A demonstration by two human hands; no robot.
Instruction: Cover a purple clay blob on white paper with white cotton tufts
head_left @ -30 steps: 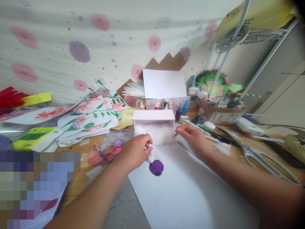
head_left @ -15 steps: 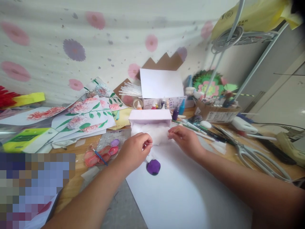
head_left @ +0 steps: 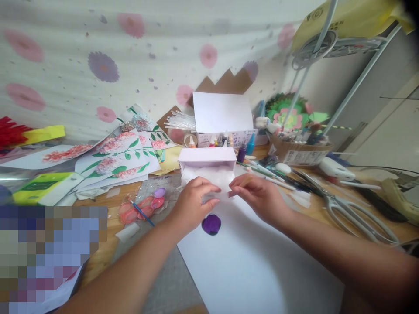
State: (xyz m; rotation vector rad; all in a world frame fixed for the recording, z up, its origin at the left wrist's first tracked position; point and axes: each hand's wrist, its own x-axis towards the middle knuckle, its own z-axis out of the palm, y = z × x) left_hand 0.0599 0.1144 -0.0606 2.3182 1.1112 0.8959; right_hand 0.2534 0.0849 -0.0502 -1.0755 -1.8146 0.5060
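Over the far end of a large white sheet of paper (head_left: 242, 270), my two hands are close together. My left hand (head_left: 196, 200) has its thumb and fingers apart, with the gap facing right. The thumb and fingertips of my right hand (head_left: 258, 192) are pinched on a thin piece of white tissue (head_left: 224, 195), which reaches toward my left fingers. Just below my left hand, a round, dark purple thing (head_left: 211, 224) is on the paper. Behind the hands, a white open-fronted box (head_left: 207, 155) has soft white tissue (head_left: 209, 172) at its opening.
Large scissors (head_left: 350, 213), brushes and a box of tools (head_left: 304, 152) are to the right. Paint bottles (head_left: 242, 152) stand behind the white box. Flower paintings (head_left: 121, 161), a yellow-green packet (head_left: 42, 188) and a pink palette (head_left: 140, 209) are on the left.
My left hand has opened and moved slightly right, nearer my right hand. White material that hung below its fingers by the purple thing no longer shows there.
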